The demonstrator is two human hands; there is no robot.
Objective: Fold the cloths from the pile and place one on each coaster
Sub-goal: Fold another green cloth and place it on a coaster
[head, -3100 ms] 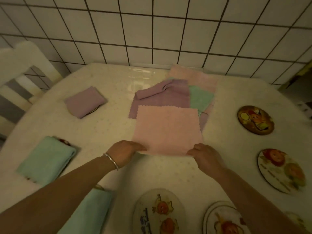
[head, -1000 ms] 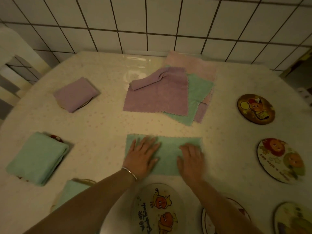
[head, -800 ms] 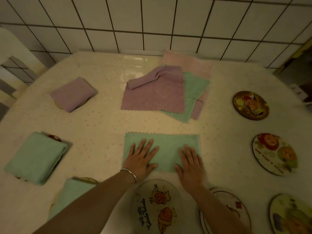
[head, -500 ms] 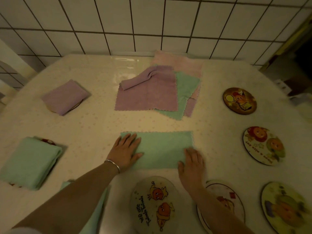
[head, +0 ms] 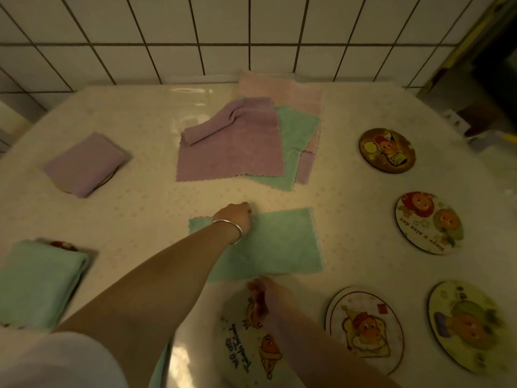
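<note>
Left hand [head: 234,217] reaches forward, fingers curled; right hand [head: 265,292] sits nearer, its fingers blurred.

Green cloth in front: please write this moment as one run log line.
green cloth half-folded on table | left hand at far edge | right hand at near edge | grip unclear

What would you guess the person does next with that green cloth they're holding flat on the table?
Probably fold it in half again, left end over to the right. The green cloth lies as a long rectangle, wider than the folded cloths already set on coasters. The left hand grips its far edge and the right hand sits at its near edge, seemingly placed to lift it.
</note>
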